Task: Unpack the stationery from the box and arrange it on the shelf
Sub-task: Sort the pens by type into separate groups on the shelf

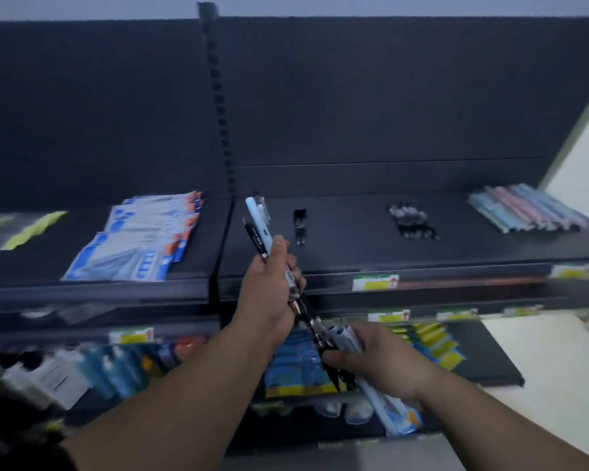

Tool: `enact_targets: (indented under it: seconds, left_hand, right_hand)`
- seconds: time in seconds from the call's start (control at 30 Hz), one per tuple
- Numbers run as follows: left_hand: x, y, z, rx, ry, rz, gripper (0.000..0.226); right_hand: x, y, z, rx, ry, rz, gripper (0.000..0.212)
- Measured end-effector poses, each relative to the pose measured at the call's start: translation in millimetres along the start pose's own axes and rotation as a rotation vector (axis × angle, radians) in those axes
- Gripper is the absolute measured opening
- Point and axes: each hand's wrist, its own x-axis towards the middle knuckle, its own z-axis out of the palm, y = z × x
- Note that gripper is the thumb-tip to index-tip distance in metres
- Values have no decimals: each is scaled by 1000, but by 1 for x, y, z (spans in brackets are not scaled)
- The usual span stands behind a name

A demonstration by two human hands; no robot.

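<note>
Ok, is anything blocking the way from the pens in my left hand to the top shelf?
Nothing visible. The pens in the left hand are held up in front of a bare stretch of the shelf. The nearest thing, a small black item, lies to their right, apart.

Two hands. The left hand (269,287) holds at least two pens: one pale blue pen (257,215) and one black pen (255,236). The right hand (374,356) grips one bundle of pens (346,338), number unclear. The top shelf (354,248) bears five groups: yellow-green packet (31,229), blue-and-white packets (143,236), small black item (299,226), dark pen cluster (410,222), pastel pens (527,212).
</note>
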Motion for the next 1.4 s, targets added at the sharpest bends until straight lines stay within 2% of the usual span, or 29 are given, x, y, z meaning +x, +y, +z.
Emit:
enact_targets:
  seconds: [0.13, 0.27, 0.4, 0.5, 0.67, 0.77, 0.83, 1.1, 1.23, 1.4]
  left_hand:
    - [35, -15, 31, 126, 54, 33, 20]
    - [79, -26, 41, 427, 29, 14, 20]
    - [124, -33, 53, 650, -69, -72, 34]
    - [157, -28, 68, 655, -72, -41, 27]
    - [200, -17, 78, 739, 53, 33, 24]
    - [211, -15, 76, 702, 71, -11, 28]
    - [213, -13, 75, 627, 96, -26, 28]
    - [197, -1, 79, 285, 239, -80, 16]
    - [192, -2, 70, 309, 289, -118, 13]
    - [192, -5, 63, 356, 277, -171, 11]
  right_hand:
    - [6, 22, -37, 130, 77, 118, 27]
    - [39, 29, -76, 186, 241, 171, 23]
    - [88, 25, -118, 182, 304, 179, 44]
    - [121, 15, -149, 75, 298, 146, 32]
    - [170, 0, -192, -323, 263, 29, 36]
    - [195, -7, -209, -472, 218, -30, 35]
    - [209, -13, -213, -483, 153, -62, 33]
    - [240, -23, -184, -66, -197, -45, 23]
    - [244, -28, -168, 169, -261, -9, 8]
    - [252, -32, -153, 166, -277, -8, 11]
